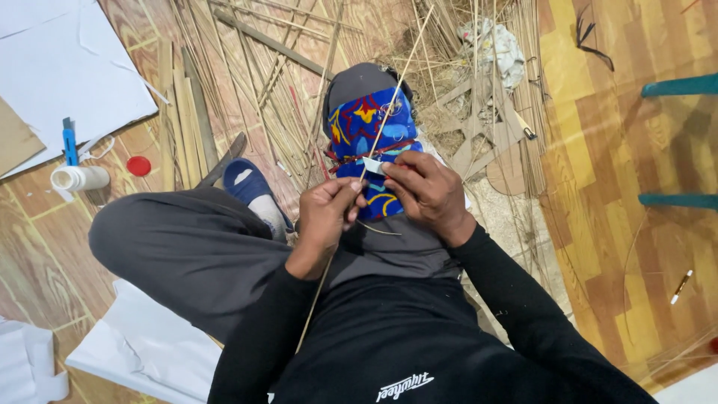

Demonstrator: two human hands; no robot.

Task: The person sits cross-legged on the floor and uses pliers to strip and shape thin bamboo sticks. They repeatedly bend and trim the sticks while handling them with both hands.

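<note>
I sit on the floor with my legs bent. My left hand (329,213) pinches a long thin bamboo strip (389,112) that runs from my lap up and away to the right. My right hand (428,191) grips a small pale blade-like piece (372,165) pressed against the strip just above my left fingers. Both hands work over a bright blue, red and yellow patterned cloth (370,131) wrapped over my knee.
Many split bamboo strips (254,82) lie scattered on the wood-pattern floor. At left are white paper sheets (60,67), a blue cutter (69,142), a white glue bottle (81,178) and a red cap (138,165). Teal furniture legs (677,86) stand at right.
</note>
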